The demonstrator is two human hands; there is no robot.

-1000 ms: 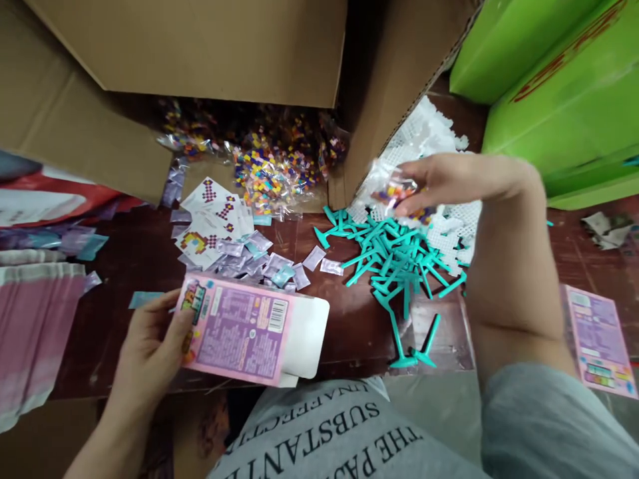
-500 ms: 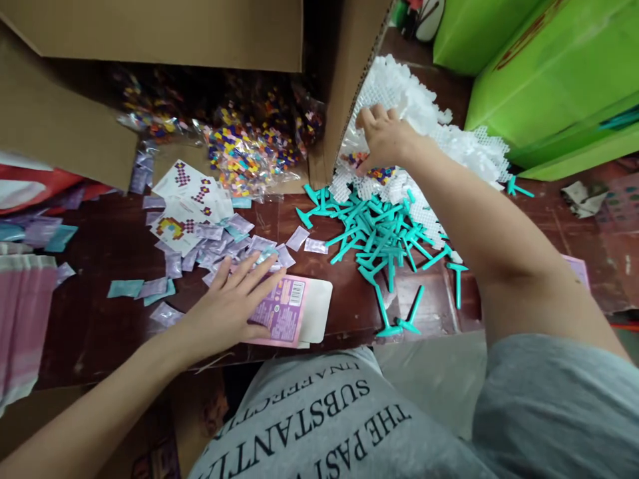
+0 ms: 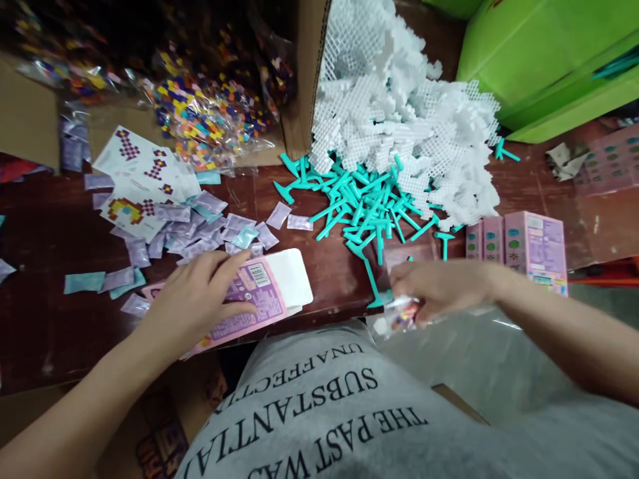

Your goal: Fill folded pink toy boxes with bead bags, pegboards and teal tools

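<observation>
My left hand (image 3: 192, 299) is closed round a flattish pink and purple cardboard box (image 3: 264, 296) at the table's front edge. The box's white end flap sticks out open toward the right. Lower right of the middle, my right hand (image 3: 436, 283) grips a small clear plastic bag (image 3: 403, 316) with coloured bits in it; motion blurs both. Just left of and behind that hand lies a heap of small teal plastic hammers (image 3: 364, 203). Lilac and light-blue sachets (image 3: 194, 233) are scattered behind my left hand.
White plastic grid pieces (image 3: 399, 126) are piled behind the hammers. A large cardboard box (image 3: 302, 86) holds bags of coloured beads (image 3: 204, 120). Printed pattern sheets (image 3: 144, 173) lie at left. Pink boxes (image 3: 534, 243) stand at right, below a green container (image 3: 519, 73).
My right hand has come back from the white pile to the table's front edge with the small bag. My left hand has gone from lying spread on the pink box to gripping it, and the box is tilted.
</observation>
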